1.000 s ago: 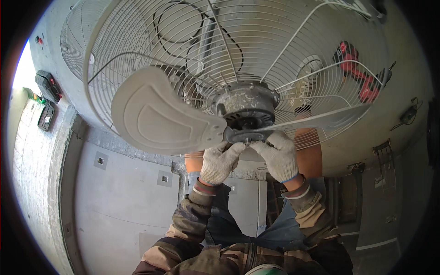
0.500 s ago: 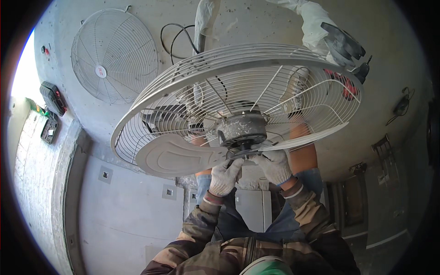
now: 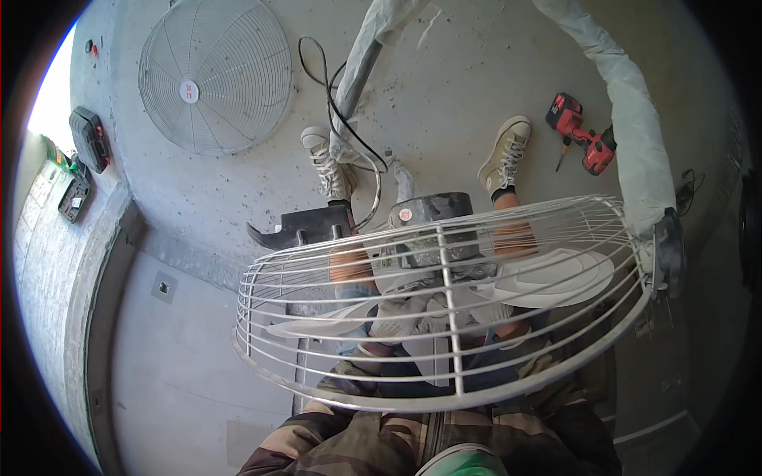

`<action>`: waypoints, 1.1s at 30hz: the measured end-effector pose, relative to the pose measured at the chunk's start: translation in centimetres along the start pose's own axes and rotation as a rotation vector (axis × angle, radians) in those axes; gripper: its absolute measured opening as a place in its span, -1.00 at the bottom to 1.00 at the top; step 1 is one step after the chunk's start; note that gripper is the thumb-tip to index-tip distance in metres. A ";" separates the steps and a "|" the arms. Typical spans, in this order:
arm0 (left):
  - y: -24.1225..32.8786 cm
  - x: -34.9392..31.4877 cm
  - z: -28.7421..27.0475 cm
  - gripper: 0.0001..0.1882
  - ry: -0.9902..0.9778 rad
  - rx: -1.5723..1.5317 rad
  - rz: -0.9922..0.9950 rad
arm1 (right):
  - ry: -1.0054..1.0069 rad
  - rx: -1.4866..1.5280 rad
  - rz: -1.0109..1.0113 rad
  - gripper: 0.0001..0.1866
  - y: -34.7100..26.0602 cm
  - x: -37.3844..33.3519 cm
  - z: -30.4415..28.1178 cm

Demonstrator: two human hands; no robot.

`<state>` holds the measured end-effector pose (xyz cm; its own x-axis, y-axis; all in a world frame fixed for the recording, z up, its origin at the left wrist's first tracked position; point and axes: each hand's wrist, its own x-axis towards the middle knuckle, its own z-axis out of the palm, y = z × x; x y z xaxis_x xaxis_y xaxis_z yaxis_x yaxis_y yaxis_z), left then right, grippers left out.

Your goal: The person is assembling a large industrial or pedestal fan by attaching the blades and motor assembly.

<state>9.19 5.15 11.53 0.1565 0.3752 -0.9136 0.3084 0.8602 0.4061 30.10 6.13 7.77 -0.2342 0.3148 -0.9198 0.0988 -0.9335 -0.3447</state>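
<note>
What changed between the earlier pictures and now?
The fan cage has tipped toward the wearer, its wires now crossing the left hand and right hand; the motor has turned with it. The wrapped tube has swung nearer the wearer. Both hands stay by the blades, grip unclear; floor grille and red drill stay put.

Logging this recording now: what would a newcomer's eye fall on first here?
Most likely the big tilted fan cage filling the lower centre, with pale blades and the person's gloved left hand and right hand showing behind its wires. Next would come the round wire guard lying flat at upper left, then the red-and-black power tool on the floor at upper right.
</note>
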 end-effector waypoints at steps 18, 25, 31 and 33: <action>2.3 -0.2 0.1 -0.80 0.005 -0.602 -0.309 | 0.069 -0.120 -0.053 -0.72 -1.5 -0.8 0.5; 3.4 2.0 -0.9 -0.77 0.044 -0.708 -0.287 | 0.114 -0.023 -0.071 -0.72 -3.9 1.0 0.6; 4.0 3.5 -1.8 -0.76 0.018 -0.655 -0.372 | 0.090 -0.403 -0.095 -0.81 -6.3 3.2 0.5; 3.7 3.4 -1.7 -0.76 0.033 -0.605 -0.305 | 0.093 -0.406 -0.175 -0.80 -5.8 3.2 0.8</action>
<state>9.28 10.17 9.87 0.1138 0.0868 -0.9897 -0.2464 0.9675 0.0566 27.97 12.45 6.97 -0.1950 0.4930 -0.8479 0.4417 -0.7277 -0.5247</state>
